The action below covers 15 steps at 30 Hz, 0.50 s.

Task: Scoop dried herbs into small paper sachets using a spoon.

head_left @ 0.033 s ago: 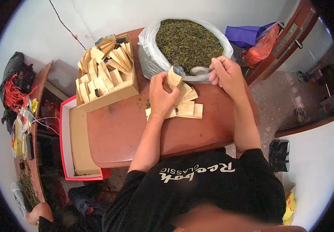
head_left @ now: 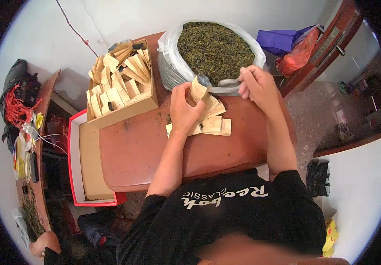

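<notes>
My left hand [head_left: 185,109] is closed around a small tan paper packet [head_left: 198,90], which stands upright with its silvery mouth at the top. Pinched in my right hand [head_left: 260,88] is a pale spoon [head_left: 229,82], its bowl at the near edge of a big white plastic bag [head_left: 169,53]. Dried green leaves [head_left: 214,48], like loose tea, fill that bag to the top. More flat tan packets [head_left: 217,125] lie fanned on the table beneath and beside my left hand. Whether the held packet contains anything cannot be seen.
At the left of the reddish-brown table [head_left: 155,154] stands a cardboard box [head_left: 126,109] crammed with packets, overlapping an empty red-edged box lid [head_left: 79,163]. Purple [head_left: 278,40] and red bags [head_left: 298,59] sit behind the bag, by a door. Another person's hand [head_left: 45,244] shows lower left.
The spoon's bowl has tilted and shifted slightly at the bag's near edge. My left hand and the packet have stayed in place.
</notes>
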Tool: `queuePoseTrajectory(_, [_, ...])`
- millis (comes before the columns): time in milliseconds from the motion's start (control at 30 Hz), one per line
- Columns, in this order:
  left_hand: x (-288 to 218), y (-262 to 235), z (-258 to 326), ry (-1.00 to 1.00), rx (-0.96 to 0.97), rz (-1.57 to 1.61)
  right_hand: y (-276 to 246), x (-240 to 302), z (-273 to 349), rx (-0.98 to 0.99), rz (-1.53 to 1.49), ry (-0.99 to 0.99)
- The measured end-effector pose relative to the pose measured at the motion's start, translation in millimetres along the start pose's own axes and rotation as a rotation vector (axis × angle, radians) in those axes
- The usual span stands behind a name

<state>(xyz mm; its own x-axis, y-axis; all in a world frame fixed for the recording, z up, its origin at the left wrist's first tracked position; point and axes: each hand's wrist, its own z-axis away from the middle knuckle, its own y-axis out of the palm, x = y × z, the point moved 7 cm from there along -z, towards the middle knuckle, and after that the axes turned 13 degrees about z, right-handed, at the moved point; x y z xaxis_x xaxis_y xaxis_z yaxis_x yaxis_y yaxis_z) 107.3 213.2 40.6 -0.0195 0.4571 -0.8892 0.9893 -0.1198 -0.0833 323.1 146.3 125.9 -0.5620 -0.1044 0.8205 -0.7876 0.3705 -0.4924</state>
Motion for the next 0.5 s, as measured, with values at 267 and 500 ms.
queuePoseTrajectory(267, [-3.8,3.5,-0.4,0.013,0.008,-0.022,42.6,-33.7,-17.8,-0.109,-0.047,0.106])
queuePoseTrajectory(500, [-1.1,2.2,0.4,-0.006,0.003,-0.012,44.4,-44.8,-23.1,-0.190,-0.216,0.118])
